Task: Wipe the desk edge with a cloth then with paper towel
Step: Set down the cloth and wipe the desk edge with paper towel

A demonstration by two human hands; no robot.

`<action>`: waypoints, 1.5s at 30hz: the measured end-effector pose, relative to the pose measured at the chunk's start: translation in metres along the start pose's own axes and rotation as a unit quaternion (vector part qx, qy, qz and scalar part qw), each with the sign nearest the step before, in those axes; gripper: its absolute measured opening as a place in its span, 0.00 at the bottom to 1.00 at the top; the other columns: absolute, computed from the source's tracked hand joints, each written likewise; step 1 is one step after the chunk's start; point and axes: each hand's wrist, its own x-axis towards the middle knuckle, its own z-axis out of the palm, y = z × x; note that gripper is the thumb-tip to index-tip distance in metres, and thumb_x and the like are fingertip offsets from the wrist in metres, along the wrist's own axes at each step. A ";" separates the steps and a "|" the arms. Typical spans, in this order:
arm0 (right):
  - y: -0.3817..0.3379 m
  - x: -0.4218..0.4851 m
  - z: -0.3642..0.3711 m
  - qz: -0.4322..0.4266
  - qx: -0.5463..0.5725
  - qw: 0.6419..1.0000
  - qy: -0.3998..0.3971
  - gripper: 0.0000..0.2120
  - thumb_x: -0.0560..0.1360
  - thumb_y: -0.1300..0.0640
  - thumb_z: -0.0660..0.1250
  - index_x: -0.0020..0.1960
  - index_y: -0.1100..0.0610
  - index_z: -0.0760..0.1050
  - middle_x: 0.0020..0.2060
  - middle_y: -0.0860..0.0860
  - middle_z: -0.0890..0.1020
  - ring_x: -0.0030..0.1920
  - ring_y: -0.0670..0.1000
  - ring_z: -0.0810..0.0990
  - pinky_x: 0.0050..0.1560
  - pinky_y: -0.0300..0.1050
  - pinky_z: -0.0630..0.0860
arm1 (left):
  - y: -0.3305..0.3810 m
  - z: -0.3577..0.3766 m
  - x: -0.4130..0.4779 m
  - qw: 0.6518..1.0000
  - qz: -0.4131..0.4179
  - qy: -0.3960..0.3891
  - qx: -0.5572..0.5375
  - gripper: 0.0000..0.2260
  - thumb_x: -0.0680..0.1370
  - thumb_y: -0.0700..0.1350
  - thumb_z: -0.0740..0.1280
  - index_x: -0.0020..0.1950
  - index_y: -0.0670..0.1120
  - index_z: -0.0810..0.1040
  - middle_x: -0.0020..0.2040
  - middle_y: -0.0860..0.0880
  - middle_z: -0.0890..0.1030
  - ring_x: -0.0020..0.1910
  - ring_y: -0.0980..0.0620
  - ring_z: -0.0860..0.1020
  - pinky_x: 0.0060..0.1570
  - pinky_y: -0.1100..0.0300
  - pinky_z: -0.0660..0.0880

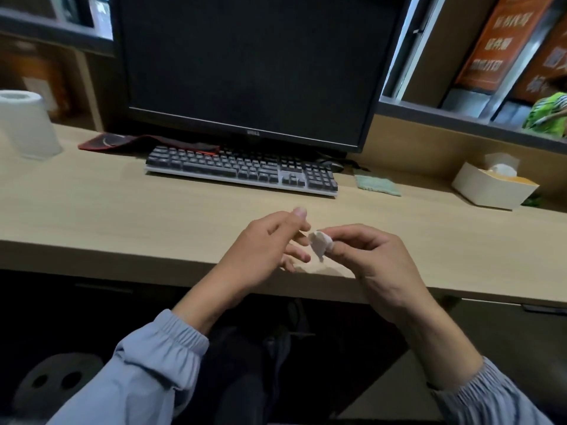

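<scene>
A small crumpled wad of white paper towel [319,243] is pinched between the thumb and fingers of my right hand [372,259], just above the front edge of the light wooden desk [122,256]. My left hand [267,243] hovers beside the wad with its fingers loosely spread and holds nothing. A folded green cloth [378,185] lies flat on the desk to the right of the keyboard. A white paper towel roll [26,124] stands at the far left of the desk.
A black keyboard [242,170] sits in front of a dark monitor [254,65]. A red-edged mouse pad [122,142] lies to the left of the keyboard. A white tissue box [491,187] stands at the right. Dark legroom opens under the desk.
</scene>
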 end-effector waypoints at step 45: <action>0.105 0.006 0.391 0.047 0.112 0.948 -0.295 0.07 0.78 0.62 0.72 0.55 0.56 0.84 0.52 0.51 0.87 0.55 0.52 0.85 0.58 0.50 0.82 | -0.130 -0.273 -0.198 0.862 -0.047 0.503 -0.038 0.05 0.80 0.43 0.74 0.54 0.45 0.86 0.49 0.47 0.89 0.50 0.50 0.86 0.47 0.57 0.80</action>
